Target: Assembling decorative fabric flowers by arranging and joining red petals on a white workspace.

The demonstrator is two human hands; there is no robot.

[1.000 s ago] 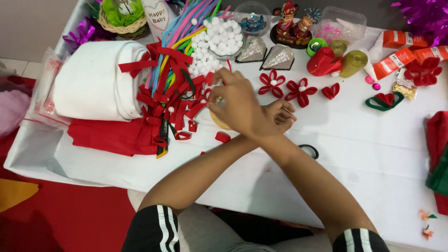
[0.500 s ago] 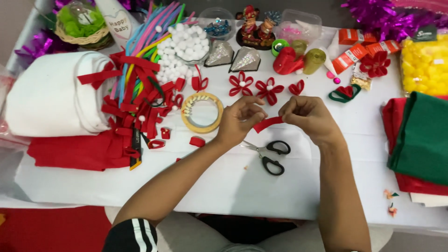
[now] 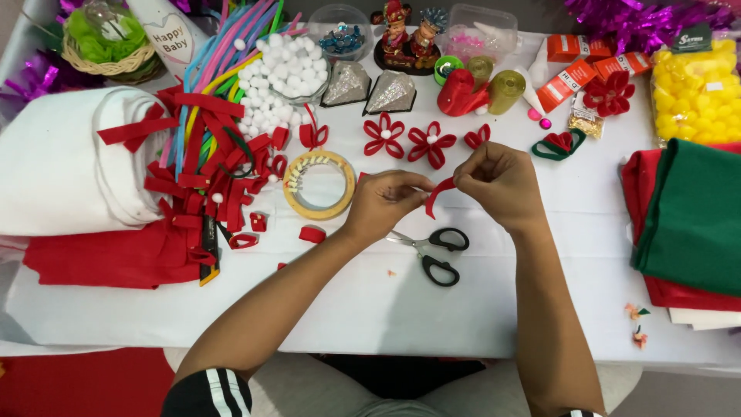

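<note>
My left hand [image 3: 388, 202] and my right hand [image 3: 500, 182] meet above the white table [image 3: 370, 309], both pinching a short red felt strip [image 3: 437, 196] that curls down between them. Black-handled scissors [image 3: 432, 251] lie on the table just below my hands. A ring of double-sided tape [image 3: 319, 184] rests left of my left hand. Two finished red felt flowers [image 3: 409, 139] lie beyond my hands, with a red felt heart [image 3: 478, 137] beside them.
Red felt loops and strips [image 3: 208, 177] are heaped at left, over rolled white felt [image 3: 62, 170] and folded red felt [image 3: 116, 259]. A bowl of white pompoms [image 3: 282, 66] stands behind. Green and red felt sheets [image 3: 691, 216] lie at right, with a yellow pompom bag [image 3: 695, 89].
My left arm came back from the pile at the left. Both hands now hold the red strip in front of me, and the view has shifted right.
</note>
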